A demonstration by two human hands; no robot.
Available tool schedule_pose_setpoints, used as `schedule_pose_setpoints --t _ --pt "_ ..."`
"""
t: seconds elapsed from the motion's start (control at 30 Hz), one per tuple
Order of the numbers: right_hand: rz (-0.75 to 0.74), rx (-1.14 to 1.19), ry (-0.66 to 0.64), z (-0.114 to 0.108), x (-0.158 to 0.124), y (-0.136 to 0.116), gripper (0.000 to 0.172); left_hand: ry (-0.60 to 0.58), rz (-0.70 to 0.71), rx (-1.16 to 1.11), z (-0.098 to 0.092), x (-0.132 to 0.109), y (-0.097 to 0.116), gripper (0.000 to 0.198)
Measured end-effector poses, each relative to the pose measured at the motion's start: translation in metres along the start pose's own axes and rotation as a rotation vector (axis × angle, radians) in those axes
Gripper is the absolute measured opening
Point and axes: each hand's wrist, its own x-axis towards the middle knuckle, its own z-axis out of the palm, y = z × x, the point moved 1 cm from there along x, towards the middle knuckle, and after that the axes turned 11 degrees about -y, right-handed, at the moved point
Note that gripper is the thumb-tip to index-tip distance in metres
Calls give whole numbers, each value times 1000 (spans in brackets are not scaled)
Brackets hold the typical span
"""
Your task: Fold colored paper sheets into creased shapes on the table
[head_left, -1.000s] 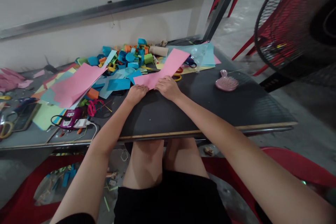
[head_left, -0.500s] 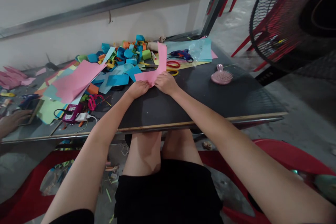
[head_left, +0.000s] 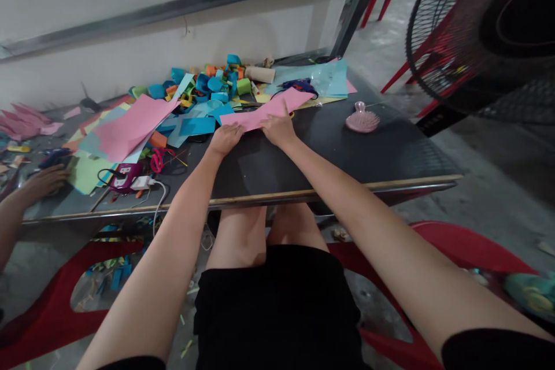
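A long strip of pink paper (head_left: 255, 117) stretches between my two hands over the dark table. My left hand (head_left: 228, 137) is closed on its left end, fingers at the paper's near edge. With the index finger laid out along the strip, my right hand (head_left: 280, 128) grips its near edge right of the middle. The strip's right end partly covers a dark blue glue gun (head_left: 297, 84) and yellow-handled scissors. Blue paper pieces (head_left: 197, 125) lie just beyond my left hand.
Folded coloured paper pieces (head_left: 208, 84) are heaped against the wall. Left are paper sheets (head_left: 139, 121), pink scissors (head_left: 159, 160), a purple power socket (head_left: 125, 177) and another person's hand (head_left: 47, 180). A pink hairbrush (head_left: 363, 120) lies right, near a large fan (head_left: 455, 34).
The pink strip, bent upward at its right part before, now lies nearly straight. My right index finger has stretched out along it. The other person's hand has moved right.
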Motion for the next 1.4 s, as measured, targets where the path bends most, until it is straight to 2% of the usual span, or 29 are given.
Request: schedule_pose_setpoints --t 0.1,0.23,0.3,0.4,0.47,0.53,0.63,0.73,0.9,1.07,1.17,1.4 --pt "-20 -53 -84 -3 3 -2 41 114 -131 -12 7 -1 -6 33" --pt "-56 -86 -123 -5 8 0 45 298 -369 3 16 -7 -19 30" --pt "-75 -86 -115 -4 11 5 45 334 -380 1 20 -9 -23 28" --pt "-97 -50 -61 0 15 22 45 332 -297 -40 22 -11 -25 26" --pt "-104 -41 -38 2 18 37 45 330 -294 -72 22 -12 -26 25" --pt "-107 -45 -37 4 21 53 46 299 -319 -103 21 -11 -26 26" --pt "-112 -54 -65 4 25 72 45 141 -299 -129 18 -9 -26 29" --pt "-128 -95 -111 2 31 84 42 8 -220 -110 14 -4 -25 33" --pt "-148 -161 -158 3 39 95 40 -45 -83 -59 9 0 -28 33" --pt "-153 -150 -179 7 41 104 40 -176 -19 -7 5 2 -34 32" --pt "-140 -127 -186 8 40 109 42 -203 11 15 4 1 -40 37" --pt "-105 -42 -150 9 28 118 51 -178 74 34 8 -1 -48 43"
